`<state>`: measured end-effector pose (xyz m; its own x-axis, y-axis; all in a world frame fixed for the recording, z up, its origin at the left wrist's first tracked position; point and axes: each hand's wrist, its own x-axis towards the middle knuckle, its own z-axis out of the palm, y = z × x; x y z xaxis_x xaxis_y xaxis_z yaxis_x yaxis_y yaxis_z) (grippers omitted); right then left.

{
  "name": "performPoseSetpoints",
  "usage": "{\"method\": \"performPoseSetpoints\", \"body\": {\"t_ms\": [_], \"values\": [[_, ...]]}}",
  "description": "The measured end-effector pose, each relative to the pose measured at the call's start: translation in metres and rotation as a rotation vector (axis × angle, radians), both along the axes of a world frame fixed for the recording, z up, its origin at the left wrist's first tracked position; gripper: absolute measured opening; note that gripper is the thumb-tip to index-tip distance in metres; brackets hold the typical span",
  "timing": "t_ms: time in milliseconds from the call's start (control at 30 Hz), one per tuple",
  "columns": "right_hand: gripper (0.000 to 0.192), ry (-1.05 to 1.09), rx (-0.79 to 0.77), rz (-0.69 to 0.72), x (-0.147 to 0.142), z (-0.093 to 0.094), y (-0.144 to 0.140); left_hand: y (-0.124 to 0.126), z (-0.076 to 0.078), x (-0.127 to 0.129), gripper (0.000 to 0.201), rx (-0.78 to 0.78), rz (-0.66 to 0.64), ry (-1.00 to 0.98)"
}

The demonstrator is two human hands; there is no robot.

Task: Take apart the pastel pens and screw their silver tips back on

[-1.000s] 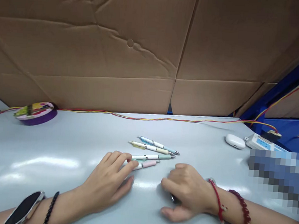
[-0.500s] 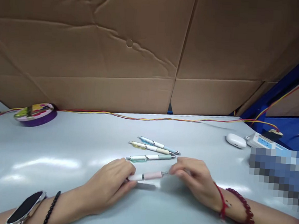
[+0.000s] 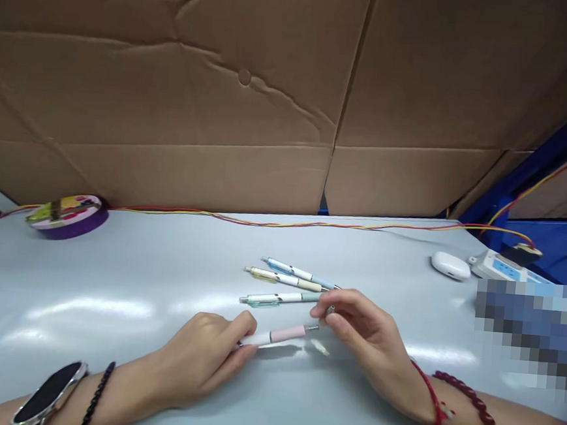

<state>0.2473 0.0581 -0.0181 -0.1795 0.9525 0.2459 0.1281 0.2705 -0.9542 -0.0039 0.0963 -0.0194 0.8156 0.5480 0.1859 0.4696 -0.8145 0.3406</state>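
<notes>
My left hand (image 3: 204, 350) is closed around the rear of a pink and white pen (image 3: 287, 334), whose front end points right. A thin metal part sticks out of that end, without the cone seen on the other pens. Just right of it, my right hand (image 3: 371, 340) pinches a small silver pen tip (image 3: 331, 310) between thumb and fingers, apart from the pen. Behind the hands lie a green and white pen (image 3: 281, 298), a yellow and white pen (image 3: 285, 279) and a blue and white pen (image 3: 298, 272). My right fingers partly cover the front ends of these pens.
A purple round box (image 3: 69, 218) sits at the back left. White earphone case (image 3: 451, 265) and power strip (image 3: 498, 265) stand at the back right, beside a pixelated patch. Red and yellow wires (image 3: 258, 223) run along the table's back edge, before a cardboard wall (image 3: 198, 101).
My right hand has drawn the silver tip off the pen's front end and turned, its fingers now more spread. The left hand keeps the pen in nearly the same place.
</notes>
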Motion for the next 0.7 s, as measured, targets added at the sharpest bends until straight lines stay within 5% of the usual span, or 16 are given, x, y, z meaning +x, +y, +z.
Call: {"method": "performPoseSetpoints", "body": {"t_ms": [200,700], "values": [[0.006,-0.040,0.126,-0.101,0.0015,-0.0017,0.0031,0.0004,0.0003,0.0004,0.011,0.019,0.015,-0.013],[0.006,-0.274,0.056,0.069,0.0008,0.0023,0.0024,0.0007,-0.0004,0.0001,0.014,0.036,-0.007,0.056]]}}
